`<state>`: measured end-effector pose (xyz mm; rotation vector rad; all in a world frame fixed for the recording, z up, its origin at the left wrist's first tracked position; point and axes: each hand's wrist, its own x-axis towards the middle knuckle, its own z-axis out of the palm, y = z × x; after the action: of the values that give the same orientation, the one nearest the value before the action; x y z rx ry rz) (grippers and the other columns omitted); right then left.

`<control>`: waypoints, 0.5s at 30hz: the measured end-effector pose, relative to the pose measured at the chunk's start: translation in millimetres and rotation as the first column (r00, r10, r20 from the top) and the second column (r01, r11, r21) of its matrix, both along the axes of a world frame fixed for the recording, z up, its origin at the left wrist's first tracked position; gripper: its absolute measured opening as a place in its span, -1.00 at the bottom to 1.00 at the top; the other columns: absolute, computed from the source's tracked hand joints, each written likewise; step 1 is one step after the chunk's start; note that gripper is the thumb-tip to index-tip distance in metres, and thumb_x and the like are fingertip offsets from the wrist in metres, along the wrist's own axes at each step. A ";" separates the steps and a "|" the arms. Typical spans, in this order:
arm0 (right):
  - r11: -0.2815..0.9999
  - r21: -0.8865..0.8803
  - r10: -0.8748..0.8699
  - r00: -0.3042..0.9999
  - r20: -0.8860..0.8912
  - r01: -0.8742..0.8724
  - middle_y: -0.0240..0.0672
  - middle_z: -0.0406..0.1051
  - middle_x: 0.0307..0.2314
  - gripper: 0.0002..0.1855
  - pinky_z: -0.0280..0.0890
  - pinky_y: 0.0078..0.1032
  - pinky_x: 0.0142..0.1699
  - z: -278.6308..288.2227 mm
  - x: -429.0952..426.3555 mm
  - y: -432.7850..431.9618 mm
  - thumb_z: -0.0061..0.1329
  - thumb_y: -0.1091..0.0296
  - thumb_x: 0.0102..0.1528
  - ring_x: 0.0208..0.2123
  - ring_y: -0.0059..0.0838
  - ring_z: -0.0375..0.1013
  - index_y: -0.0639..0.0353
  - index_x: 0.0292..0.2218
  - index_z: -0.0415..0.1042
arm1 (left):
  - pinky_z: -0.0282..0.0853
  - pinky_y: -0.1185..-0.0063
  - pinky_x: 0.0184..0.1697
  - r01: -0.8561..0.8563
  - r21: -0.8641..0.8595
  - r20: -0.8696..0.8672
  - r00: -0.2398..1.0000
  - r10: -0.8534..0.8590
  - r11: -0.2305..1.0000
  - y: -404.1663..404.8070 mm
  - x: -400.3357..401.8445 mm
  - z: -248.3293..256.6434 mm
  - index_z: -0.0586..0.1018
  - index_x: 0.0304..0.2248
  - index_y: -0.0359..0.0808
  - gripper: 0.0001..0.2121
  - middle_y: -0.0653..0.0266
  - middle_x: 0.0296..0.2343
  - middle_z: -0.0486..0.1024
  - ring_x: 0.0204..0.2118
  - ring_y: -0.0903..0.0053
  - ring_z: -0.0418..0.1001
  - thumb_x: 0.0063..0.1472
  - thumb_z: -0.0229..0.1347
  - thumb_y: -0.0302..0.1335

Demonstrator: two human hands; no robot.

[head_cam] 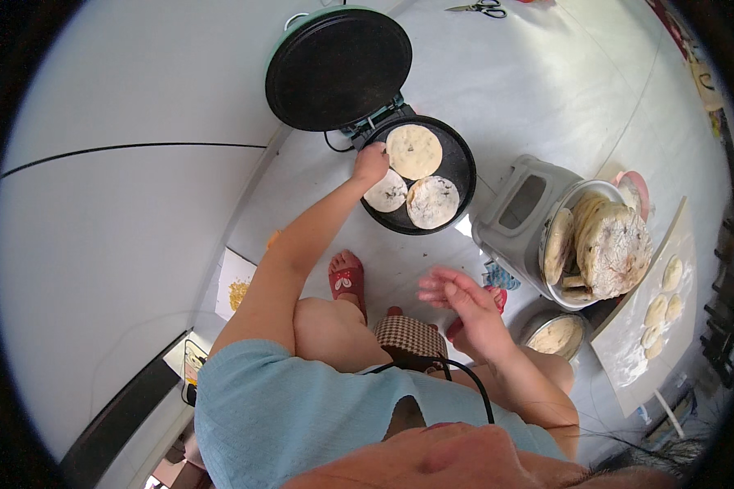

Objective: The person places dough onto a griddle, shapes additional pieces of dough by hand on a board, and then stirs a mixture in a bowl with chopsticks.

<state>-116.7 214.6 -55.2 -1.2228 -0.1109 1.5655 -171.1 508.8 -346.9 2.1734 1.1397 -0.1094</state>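
Note:
Three round flatbreads lie on the black lower plate (465, 160) of an electric griddle. The top one (413, 151) is pale; the lower right one (433, 202) is floury with dark marks. My left hand (372, 164) is at the plate's left rim, fingers curled down between the pale flatbread and the lower left flatbread (386, 191). Its fingertips are hidden, so a grip cannot be made out. The griddle's lid (339, 70) stands raised behind. My right hand (462, 299), slightly blurred, hovers above the floor before my knees, fingers apart and holding nothing.
At right, a grey plastic stool (495, 198) bears a basin (566, 202) of stacked flatbreads (615, 247). A metal bowl of dough (556, 336) sits below it, beside a floured board (618, 373) with several dough pieces (656, 310). Scissors (486, 8) lie far off.

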 end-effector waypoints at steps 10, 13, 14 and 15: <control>0.999 0.009 0.034 0.999 0.032 -0.034 -0.20 0.32 -0.10 -0.59 0.18 -0.49 0.06 2.4 2.9 -12.7 -0.28 0.27 0.25 -0.08 -0.44 0.32 0.31 0.05 0.17 | 0.15 0.45 0.11 0.428 0.224 0.107 0.882 -0.459 0.876 -31.6 17.7 26.8 0.37 -0.03 -0.30 -0.62 0.16 0.05 0.25 0.09 0.33 0.21 0.12 0.00 -0.45; 0.998 0.028 0.048 0.997 0.068 -0.050 -0.22 0.33 -0.11 -0.58 0.18 -0.50 0.06 0.8 3.8 -15.6 -0.26 0.25 0.25 -0.09 -0.47 0.32 0.32 0.04 0.18 | 0.04 0.41 0.19 0.631 0.381 0.058 0.713 -0.698 0.676 -31.9 14.7 21.8 0.30 0.03 -0.33 -0.56 0.18 0.09 0.19 0.14 0.35 0.15 0.14 0.00 -0.45; 0.998 0.022 0.051 0.996 0.076 -0.053 -0.22 0.33 -0.11 -0.58 0.18 -0.51 0.05 1.7 5.0 -15.6 -0.26 0.25 0.25 -0.09 -0.48 0.32 0.32 0.04 0.18 | -0.02 0.39 0.22 0.643 0.339 0.059 0.713 -0.698 0.686 -31.5 12.1 20.8 0.29 0.05 -0.33 -0.55 0.16 0.09 0.19 0.15 0.36 0.14 0.15 -0.01 -0.47; 0.998 0.015 0.056 0.995 0.082 -0.057 -0.23 0.34 -0.12 -0.58 0.18 -0.51 0.05 3.5 6.2 -14.7 -0.26 0.24 0.24 -0.09 -0.48 0.32 0.32 0.04 0.18 | -0.01 0.39 0.21 0.598 0.367 0.092 0.739 -0.667 0.713 -27.4 11.4 24.0 0.29 0.05 -0.33 -0.55 0.15 0.08 0.20 0.14 0.34 0.14 0.13 -0.01 -0.48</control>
<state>-110.5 199.9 -51.6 -1.2803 -0.2129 1.5605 -159.7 481.4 -322.9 2.7087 0.2356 0.0180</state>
